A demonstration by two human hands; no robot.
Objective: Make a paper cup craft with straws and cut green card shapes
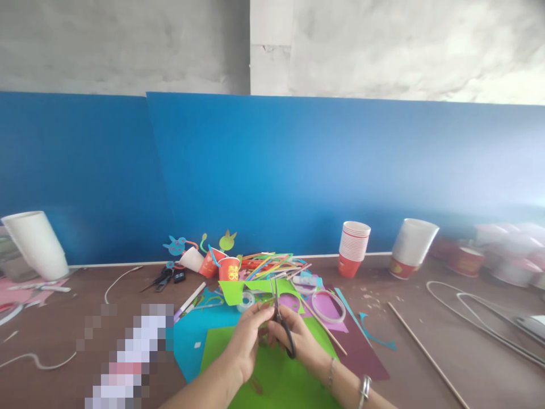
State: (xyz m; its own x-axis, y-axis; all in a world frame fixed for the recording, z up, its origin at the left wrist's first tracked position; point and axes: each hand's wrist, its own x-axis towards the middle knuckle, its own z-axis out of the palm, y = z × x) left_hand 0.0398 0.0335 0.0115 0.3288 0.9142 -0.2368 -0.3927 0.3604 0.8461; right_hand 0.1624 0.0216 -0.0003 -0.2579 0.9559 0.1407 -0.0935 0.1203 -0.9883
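My right hand (293, 335) is closed round the black handles of a pair of scissors (288, 336), whose slightly parted blades point up and away. Right beside it, my left hand (251, 329) is closed with thumb and fingers pinched together near the blades; what it grips is too small to make out. Both hands are above a green sheet (225, 346) that lies over a blue sheet (187, 332). Just beyond the fingers is a cut green paper piece (233, 292), next to a roll of clear tape (246, 301).
Colourful sticks (272, 264) lie behind the hands, beside red cups (229, 270) with paper animals. Stacked cups (354, 250) stand back right. A purple sheet (366, 360), a tape ring (328, 307) and a wooden stick (426, 353) lie to the right.
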